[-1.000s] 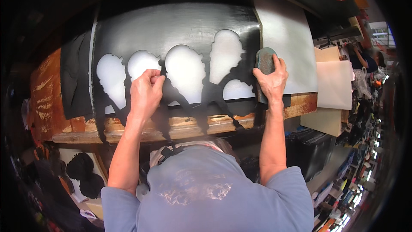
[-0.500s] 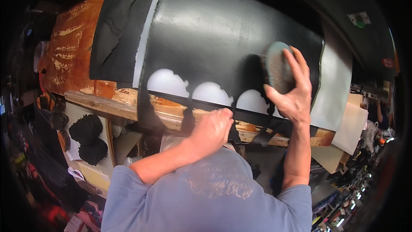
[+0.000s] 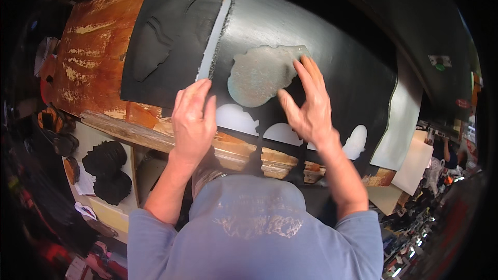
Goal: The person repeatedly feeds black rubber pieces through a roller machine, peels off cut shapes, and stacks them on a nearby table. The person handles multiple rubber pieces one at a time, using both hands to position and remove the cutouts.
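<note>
A flat grey-green template with a scalloped edge (image 3: 259, 75) lies over the large black sheet (image 3: 342, 78), towards its left side. My right hand (image 3: 309, 101) is at the template's right edge, fingers and thumb apart, the fingertips touching or just beside it. My left hand (image 3: 193, 122) is at the black sheet's left edge, beside a pale strip (image 3: 215, 31). Its fingers are stretched out and the thumb stands apart; no held thing shows in it. Rounded cut-outs along the sheet's near edge show a white layer (image 3: 236, 118) beneath.
Another dark sheet (image 3: 171, 41) lies to the left on the worn orange-brown board (image 3: 85, 57). A rough wooden beam (image 3: 135, 130) forms the bench's near edge. Stacked black scalloped pieces (image 3: 106, 171) sit on a lower shelf at left. Pale sheets (image 3: 410, 109) hang at right.
The template, held tilted in my right hand at the right, has come left and now lies flatter on the sheet. My left hand has moved left from the near edge, its fingers straightened.
</note>
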Tool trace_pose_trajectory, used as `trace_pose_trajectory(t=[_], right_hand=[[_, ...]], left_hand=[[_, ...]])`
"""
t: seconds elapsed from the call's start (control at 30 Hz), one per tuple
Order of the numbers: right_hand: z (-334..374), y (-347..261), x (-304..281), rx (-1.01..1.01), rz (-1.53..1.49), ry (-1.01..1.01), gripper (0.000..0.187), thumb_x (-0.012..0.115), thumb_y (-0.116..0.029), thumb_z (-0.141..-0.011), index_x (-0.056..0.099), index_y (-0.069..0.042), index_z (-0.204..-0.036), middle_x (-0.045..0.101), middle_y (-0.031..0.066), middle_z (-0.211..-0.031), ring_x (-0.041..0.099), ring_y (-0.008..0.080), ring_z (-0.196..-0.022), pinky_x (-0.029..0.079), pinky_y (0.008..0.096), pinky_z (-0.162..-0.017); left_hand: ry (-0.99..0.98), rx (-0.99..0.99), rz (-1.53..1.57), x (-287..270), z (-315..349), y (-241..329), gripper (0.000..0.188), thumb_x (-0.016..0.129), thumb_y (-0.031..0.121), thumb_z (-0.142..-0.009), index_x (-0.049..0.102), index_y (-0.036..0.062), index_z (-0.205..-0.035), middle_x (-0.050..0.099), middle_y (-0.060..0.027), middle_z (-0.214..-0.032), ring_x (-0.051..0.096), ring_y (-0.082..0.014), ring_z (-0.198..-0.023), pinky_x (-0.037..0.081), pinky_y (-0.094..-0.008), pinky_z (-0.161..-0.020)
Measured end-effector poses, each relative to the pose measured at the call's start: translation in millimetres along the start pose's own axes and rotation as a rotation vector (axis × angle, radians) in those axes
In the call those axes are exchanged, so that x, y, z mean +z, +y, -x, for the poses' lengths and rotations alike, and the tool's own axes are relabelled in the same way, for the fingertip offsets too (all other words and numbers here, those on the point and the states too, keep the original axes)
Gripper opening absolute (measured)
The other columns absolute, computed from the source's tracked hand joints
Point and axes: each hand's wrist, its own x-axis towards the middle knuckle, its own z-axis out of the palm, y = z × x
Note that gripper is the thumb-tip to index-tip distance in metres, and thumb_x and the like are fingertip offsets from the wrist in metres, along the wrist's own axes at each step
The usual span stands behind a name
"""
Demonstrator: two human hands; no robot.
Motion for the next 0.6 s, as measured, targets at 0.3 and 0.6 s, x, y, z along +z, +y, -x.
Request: trace_pose_trajectory(t=[0.3, 0.6], right_hand=[[-17.3, -22.8, 61.5, -0.110, 0.022, 0.118, 0.091, 0.095, -0.028, -0.063, 0.060, -0.003, -0.144, 0.043, 0.0327, -0.156, 0.041, 0.0594, -0.142, 0.026, 0.0772, -0.120], [-23.6, -10.0, 53.4, -0.045, 0.022, 0.117, 0.129, 0.103, -0.046, -0.058, 0.041, 0.001, -0.161, 0.031, 0.0416, -0.164, 0.036, 0.0551, -0.153, 0.033, 0.0689, -0.122]], left_hand=[[0.047, -0.044, 0.113, 12.2, -6.4, -7.0, 0.046, 0.073, -0.007, -0.090, 0.066, -0.0020, -0.136, 0.072, -0.0181, -0.129, 0.068, -0.0350, -0.106, 0.056, -0.0428, -0.093], [0.043, 0.097, 0.094, 33.2, -24.6, -14.0, 0.055, 0.068, -0.010, -0.088, 0.063, -0.0038, -0.142, 0.073, -0.0203, -0.132, 0.069, -0.0345, -0.099, 0.056, -0.0415, -0.090]])
